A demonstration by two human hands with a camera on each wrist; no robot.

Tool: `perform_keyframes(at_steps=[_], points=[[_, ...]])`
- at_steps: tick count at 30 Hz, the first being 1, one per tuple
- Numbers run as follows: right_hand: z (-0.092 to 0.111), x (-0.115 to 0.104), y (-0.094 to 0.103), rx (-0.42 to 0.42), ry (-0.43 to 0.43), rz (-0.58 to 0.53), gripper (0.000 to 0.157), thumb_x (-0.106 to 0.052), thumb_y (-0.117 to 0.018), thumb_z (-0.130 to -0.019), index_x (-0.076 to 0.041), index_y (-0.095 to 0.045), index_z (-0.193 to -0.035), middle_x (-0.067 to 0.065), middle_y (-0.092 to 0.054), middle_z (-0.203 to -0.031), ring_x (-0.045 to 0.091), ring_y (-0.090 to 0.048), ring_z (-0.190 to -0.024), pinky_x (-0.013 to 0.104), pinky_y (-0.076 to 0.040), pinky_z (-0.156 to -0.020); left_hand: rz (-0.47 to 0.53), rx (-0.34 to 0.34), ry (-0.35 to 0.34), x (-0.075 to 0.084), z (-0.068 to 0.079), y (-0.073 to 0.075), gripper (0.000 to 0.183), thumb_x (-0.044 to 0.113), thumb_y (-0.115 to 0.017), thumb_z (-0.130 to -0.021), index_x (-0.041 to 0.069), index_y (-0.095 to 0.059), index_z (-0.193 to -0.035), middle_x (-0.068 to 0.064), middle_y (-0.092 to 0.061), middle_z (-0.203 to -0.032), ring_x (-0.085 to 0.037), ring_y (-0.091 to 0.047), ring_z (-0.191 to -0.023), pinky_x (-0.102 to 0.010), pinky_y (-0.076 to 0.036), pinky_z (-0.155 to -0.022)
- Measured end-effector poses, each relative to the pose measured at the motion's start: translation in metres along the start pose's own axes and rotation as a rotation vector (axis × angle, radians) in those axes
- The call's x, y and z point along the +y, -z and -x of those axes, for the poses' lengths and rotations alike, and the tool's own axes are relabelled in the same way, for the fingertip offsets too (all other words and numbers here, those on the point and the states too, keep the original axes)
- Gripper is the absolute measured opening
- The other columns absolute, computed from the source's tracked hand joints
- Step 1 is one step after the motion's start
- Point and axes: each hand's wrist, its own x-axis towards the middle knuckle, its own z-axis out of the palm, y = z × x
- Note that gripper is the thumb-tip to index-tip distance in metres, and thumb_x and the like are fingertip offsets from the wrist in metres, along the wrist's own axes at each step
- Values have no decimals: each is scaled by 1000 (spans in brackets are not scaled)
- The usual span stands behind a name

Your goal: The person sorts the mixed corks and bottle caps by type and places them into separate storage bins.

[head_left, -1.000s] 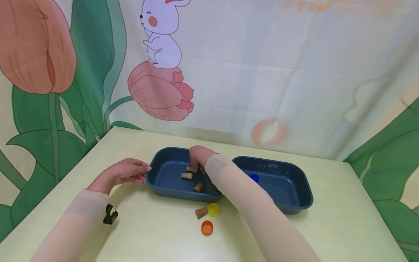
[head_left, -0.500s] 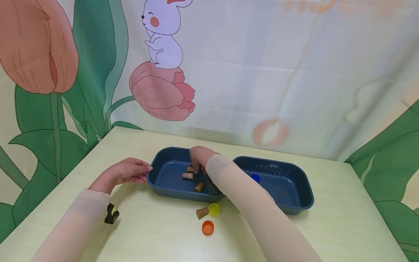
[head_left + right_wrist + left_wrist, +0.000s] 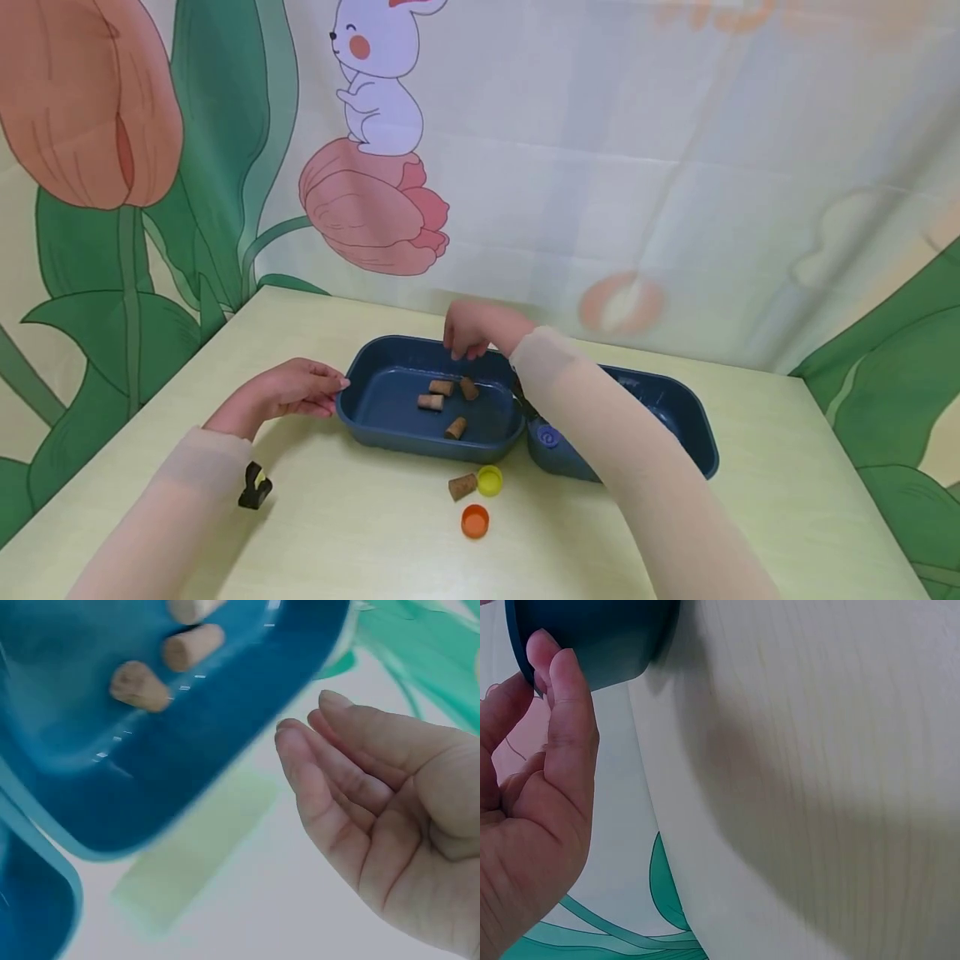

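Right hand (image 3: 472,327) has risen, grip parted; left hand (image 3: 298,390) pinches tray (image 3: 420,444) rim.

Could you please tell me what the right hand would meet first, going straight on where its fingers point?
Probably the left blue tray's far wall; in the right wrist view, the right hand points towards it, with corks beyond, though depth is unclear.

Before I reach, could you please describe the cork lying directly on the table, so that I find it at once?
On the pale table, find the left blue tray. In front of its near wall, a brown cork lies left of the yellow cap. Unlike the other four visible corks, it lies outside the tray.
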Motion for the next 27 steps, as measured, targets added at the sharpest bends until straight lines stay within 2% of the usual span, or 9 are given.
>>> perform_keyframes(at_steps=[4,8,14,19,23,27], points=[[26,3,10,57,74,-11,30,-11,-62,-96,-8,-66,-126,11,-72,-115,14,-66,-82,26,-59,-78,-2,-3,7,-1,0,-2,31,20,-54,-102,-6,-55,-118,2,-63,-74,-7,-63,-67,-20,-59,-69],[55,11,16,160,154,-28,27,-11,-62,-96,-6,-68,-122,12,-73,-107,18,-67,-85,26,-57,-77,-10,-1,-4,-1,0,-3,32,21,-54,-102,-7,-55,-118,2,-63,-74,-7,-63,-68,-20,-59,-69],[101,27,12,302,246,-76,20,-7,-63,-93,-4,-71,-112,10,-74,-103,21,-68,-91,31,-57,-85,-23,5,-4,3,0,-3,34,21,-54,-102,-8,-53,-120,3,-63,-76,-7,-62,-69,-19,-59,-69],[131,40,-1,348,248,-132,18,-11,-64,-94,-6,-71,-110,9,-75,-102,21,-70,-94,32,-59,-85,-17,-9,-4,3,0,-2,34,21,-53,-102,-7,-53,-120,3,-63,-75,-7,-63,-69,-20,-59,-69],[148,49,-15,372,225,-171,19,-15,-66,-95,-9,-71,-112,5,-75,-102,16,-70,-89,30,-58,-81,-21,-9,-4,2,0,-1,35,21,-53,-103,-8,-53,-122,3,-63,-76,-7,-63,-69,-20,-59,-70],[160,57,-32,380,205,-258,20,-15,-67,-94,-9,-70,-112,2,-75,-98,10,-67,-82,26,-56,-75,-19,-3,3,2,-1,-1,37,21,-53,-102,-9,-52,-124,4,-63,-77,-7,-62,-71,-20,-59,-71]])
